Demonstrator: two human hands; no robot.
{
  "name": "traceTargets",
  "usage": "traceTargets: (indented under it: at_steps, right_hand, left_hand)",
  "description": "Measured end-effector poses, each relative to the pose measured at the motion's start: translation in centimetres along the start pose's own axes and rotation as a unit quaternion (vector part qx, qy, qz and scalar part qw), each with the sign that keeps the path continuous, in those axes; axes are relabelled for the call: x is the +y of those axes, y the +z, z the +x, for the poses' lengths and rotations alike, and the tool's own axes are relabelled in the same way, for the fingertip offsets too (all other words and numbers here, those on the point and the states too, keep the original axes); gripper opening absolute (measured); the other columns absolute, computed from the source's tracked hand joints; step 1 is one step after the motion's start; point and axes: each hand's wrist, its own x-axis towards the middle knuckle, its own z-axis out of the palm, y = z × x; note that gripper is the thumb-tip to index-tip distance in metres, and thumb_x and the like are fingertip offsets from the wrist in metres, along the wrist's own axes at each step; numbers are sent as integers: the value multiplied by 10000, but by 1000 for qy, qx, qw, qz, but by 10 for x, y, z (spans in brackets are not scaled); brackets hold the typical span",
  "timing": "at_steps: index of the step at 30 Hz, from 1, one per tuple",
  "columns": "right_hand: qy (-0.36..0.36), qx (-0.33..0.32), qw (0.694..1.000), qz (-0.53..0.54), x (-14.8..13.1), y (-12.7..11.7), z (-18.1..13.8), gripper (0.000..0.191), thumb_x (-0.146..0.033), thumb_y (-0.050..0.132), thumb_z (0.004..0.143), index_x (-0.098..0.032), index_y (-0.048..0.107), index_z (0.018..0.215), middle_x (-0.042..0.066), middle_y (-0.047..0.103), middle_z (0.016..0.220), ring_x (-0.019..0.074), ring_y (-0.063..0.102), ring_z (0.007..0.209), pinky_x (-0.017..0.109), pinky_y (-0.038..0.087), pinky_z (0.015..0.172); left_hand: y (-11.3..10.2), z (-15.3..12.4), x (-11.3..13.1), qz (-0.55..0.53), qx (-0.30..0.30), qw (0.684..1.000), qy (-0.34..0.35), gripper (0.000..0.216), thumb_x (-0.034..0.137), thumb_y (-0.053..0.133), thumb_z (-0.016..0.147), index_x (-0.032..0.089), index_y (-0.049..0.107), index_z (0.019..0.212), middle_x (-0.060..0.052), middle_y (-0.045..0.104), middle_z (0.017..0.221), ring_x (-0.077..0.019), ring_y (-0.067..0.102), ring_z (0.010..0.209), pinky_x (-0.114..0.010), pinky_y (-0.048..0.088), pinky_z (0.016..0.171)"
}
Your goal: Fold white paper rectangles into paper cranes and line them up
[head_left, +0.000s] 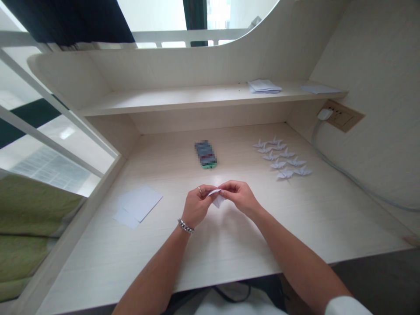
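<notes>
Folding piece: we hold a small white paper piece between both hands, just above the desk, near its front middle.
Left hand: the left hand pinches the near-left edge of the paper piece between thumb and forefinger; a ring and a bracelet show on it.
Right hand: the right hand has its fingertips closed on the upper right edge of the same piece, so both hands are grasping it.
Shape so far: part folded, with one point hanging down; the finer creases are too small for us to read.
Done, as we judge: roughly ten paper cranes lie in two slanting rows on the desk to the right, well apart from the hands.
Left, as we judge: the piece in hand does not yet match those cranes. A few flat sheets lie unfolded on the left, and a paper stack sits on the shelf.
Surroundings: a phone lies beyond the hands; a cable runs from the wall socket.
</notes>
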Motion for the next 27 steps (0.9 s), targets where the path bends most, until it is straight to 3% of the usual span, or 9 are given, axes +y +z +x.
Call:
traceTargets:
  at_steps: [7,13,20,27]
  right_hand:
    - [-3,18,1000,-4,1,3,0,158,-273,762,671,-162,733,780,41,709,724,163,634,666,290,503,650]
    - [-17,29,999,-2,2,2,1,151,-251,765,652,-169,738,776,38,713,726,168,642,670,293,507,660]
    - [-35,42,998,14,4,3,2,129,-216,772,613,-183,739,734,23,702,694,160,631,639,289,513,632]
    - [-43,14,999,-1,3,1,2,141,-253,777,649,-184,731,764,19,693,720,155,622,651,291,510,636]
  left_hand:
    - [-1,-1,1,29,5,1000,-5,239,343,732,745,145,763,875,-92,757,851,-204,690,774,-275,532,671]
    - [-1,-1,3,-5,16,1000,6,197,234,736,710,149,753,887,-83,758,895,-190,693,784,-264,546,670]
    - [-1,-2,4,0,60,996,60,108,136,740,663,155,714,766,-30,733,727,-148,678,649,-223,536,585]
    - [-4,-3,9,54,63,996,37,99,197,755,687,153,747,775,-57,755,751,-167,687,676,-236,538,613]
